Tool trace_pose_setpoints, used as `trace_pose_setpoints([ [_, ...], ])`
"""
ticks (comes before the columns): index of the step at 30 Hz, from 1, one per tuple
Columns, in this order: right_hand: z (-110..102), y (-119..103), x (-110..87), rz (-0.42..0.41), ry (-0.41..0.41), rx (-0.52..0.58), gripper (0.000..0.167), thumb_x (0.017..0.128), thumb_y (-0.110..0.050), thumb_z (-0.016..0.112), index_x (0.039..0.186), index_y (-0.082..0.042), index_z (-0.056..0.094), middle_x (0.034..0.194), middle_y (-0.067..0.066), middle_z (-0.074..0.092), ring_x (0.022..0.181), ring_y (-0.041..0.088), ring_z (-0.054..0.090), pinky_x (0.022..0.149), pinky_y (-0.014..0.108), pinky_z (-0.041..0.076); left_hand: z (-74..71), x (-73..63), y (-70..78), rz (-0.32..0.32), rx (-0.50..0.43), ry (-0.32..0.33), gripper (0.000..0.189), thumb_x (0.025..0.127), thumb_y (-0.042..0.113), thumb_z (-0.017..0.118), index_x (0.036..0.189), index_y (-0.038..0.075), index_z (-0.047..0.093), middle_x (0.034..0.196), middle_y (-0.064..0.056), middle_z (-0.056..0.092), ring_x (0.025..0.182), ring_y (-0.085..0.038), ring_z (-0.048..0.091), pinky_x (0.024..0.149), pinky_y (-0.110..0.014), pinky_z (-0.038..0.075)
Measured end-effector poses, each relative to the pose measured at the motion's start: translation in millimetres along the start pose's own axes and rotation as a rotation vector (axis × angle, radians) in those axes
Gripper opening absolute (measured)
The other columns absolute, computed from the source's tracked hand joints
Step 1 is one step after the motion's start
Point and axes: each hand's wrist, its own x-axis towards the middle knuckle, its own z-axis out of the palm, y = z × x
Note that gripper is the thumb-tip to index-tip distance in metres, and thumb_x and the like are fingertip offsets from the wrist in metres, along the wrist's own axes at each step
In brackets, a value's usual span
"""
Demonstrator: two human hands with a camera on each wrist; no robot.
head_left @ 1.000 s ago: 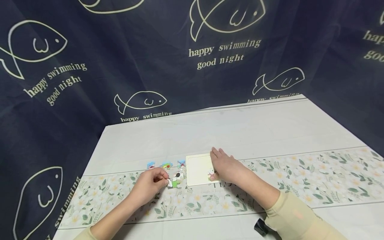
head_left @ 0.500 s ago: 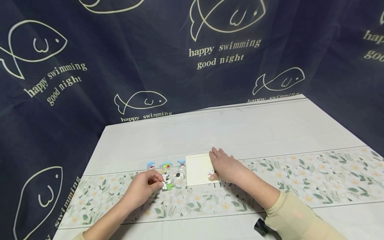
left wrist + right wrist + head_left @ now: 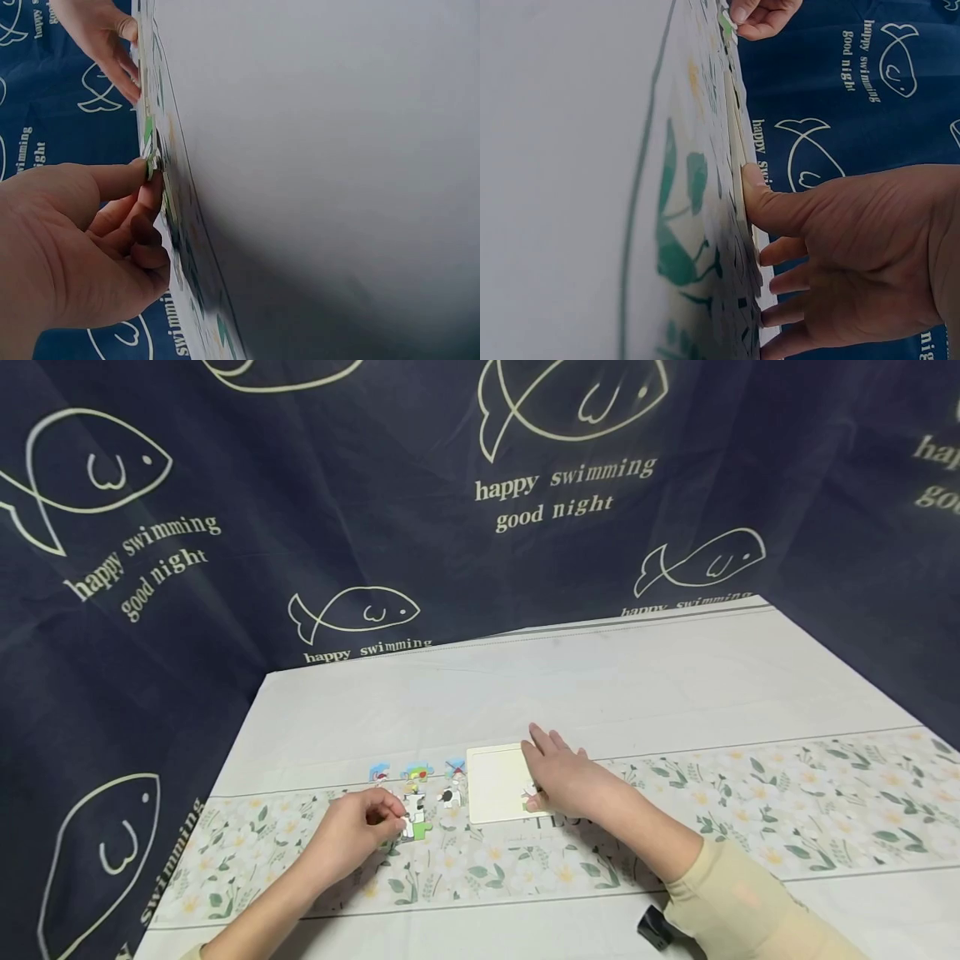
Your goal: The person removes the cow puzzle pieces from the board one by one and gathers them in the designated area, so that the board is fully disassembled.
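Observation:
My left hand pinches a green, white and black jigsaw puzzle piece between thumb and forefinger, left of the puzzle tray. In the left wrist view that piece shows nearly edge-on at the fingertips. A cream puzzle tray lies flat on the table. Over its right side is my right hand, fingers straight and spread, thumb on the tray. A small printed piece shows beside that thumb, partly hidden. In the right wrist view, the thumb of the right hand lies at the tray's edge.
Loose puzzle pieces lie left of the tray: a blue one, a green one with red, a windmill one and a black-and-white one. A black object lies near the right sleeve.
My left hand has drawn back slightly left and toward me with the puzzle piece, which has turned a little. My right hand stays on the tray, its fingers somewhat more spread.

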Motion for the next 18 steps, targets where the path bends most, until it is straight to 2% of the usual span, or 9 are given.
trace_pose_setpoints([
  [7,-0.8,2.3,0.1,-0.029,-0.015,-0.003,0.084,0.090,-0.030,0.075,0.151,0.010,0.033,0.162,0.030,0.017,0.145,0.055,0.018,0.102,0.074,0.030,-0.7,0.9,-0.9,0.010,0.006,0.003,0.015,0.086,0.005,0.079,0.086,0.015,0.069,0.073,0.008,0.062,0.063,-0.013,0.052,0.057,-0.026,0.043],
  [12,-2.9,5.4,1.3,-0.052,-0.040,0.012,0.079,0.093,-0.030,0.075,0.151,0.006,0.035,0.161,0.027,0.021,0.145,0.055,0.017,0.102,0.076,0.029,-1.7,1.0,0.4,-0.003,0.013,0.028,0.012,0.089,0.006,0.076,0.087,0.015,0.070,0.075,0.007,0.062,0.061,-0.014,0.051,0.055,-0.027,0.043],
  [18,-6.9,7.6,2.4,-0.031,-0.076,0.046,0.079,0.092,-0.032,0.077,0.151,0.002,0.038,0.163,0.024,0.022,0.147,0.051,0.016,0.106,0.073,0.026,-2.7,0.2,2.8,-0.017,0.023,0.055,0.011,0.092,0.008,0.074,0.088,0.017,0.070,0.074,0.007,0.061,0.056,-0.013,0.046,0.053,-0.027,0.039],
])
